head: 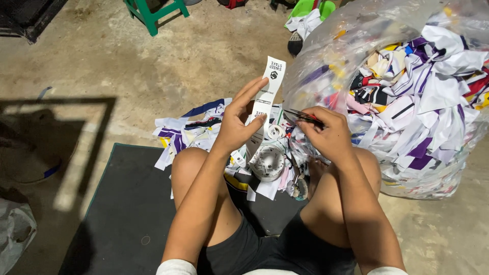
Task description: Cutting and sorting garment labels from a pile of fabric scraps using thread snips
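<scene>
My left hand (239, 119) holds up a long white label strip (268, 91) with black print, fingers pinching its lower part. My right hand (326, 133) grips a small pair of red-handled snips (304, 117), their blades pointing left toward the strip's lower part. Below the hands, between my knees, lies a white roll of label tape (267, 163) with a smaller roll (276, 132) behind it. Cut fabric scraps (193, 133) in white, purple and yellow are heaped on the floor in front of my legs.
A large clear plastic bag (407, 97) stuffed with fabric scraps stands at right. I sit on a dark mat (127, 209) on a concrete floor (168, 61). A green stool (153, 12) is at the top, another plastic bag (15, 229) at the lower left.
</scene>
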